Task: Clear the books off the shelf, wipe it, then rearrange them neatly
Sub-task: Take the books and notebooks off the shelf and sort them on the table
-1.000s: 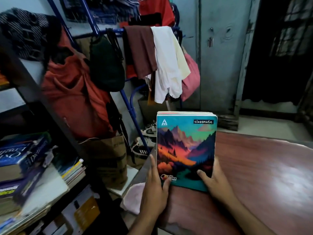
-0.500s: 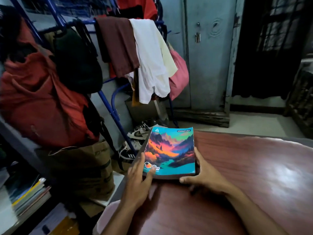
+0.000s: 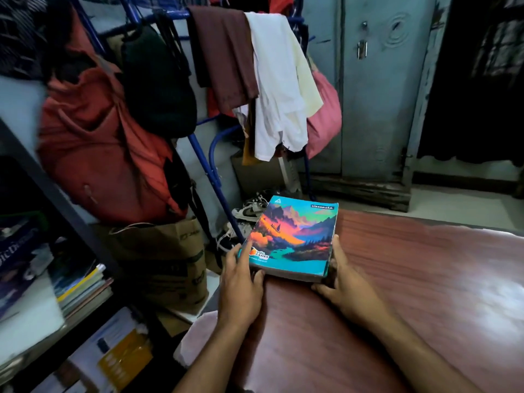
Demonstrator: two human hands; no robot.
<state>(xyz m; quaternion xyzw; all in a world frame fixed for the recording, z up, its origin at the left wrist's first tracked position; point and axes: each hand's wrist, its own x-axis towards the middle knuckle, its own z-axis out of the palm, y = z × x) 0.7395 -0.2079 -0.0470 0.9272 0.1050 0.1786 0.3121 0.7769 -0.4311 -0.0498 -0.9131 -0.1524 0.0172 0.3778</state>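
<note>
Two hands: left hand point(image 3: 241, 282) and right hand point(image 3: 344, 290) hold notebook stack point(image 3: 292, 239), grip at each side, squaring it.
Placement: frame centre, desk point(image 3: 411, 293) corner, freeing shelf point(image 3: 56, 194) for wiping.

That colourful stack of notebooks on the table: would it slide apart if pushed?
Probably somewhat. The stack of notebooks seems to be several thin books with glossy covers, so layers may slip. It lies flat, so tipping seems unlikely. Both hands, left hand and right hand, steady its edges, suggesting some weight.
</note>
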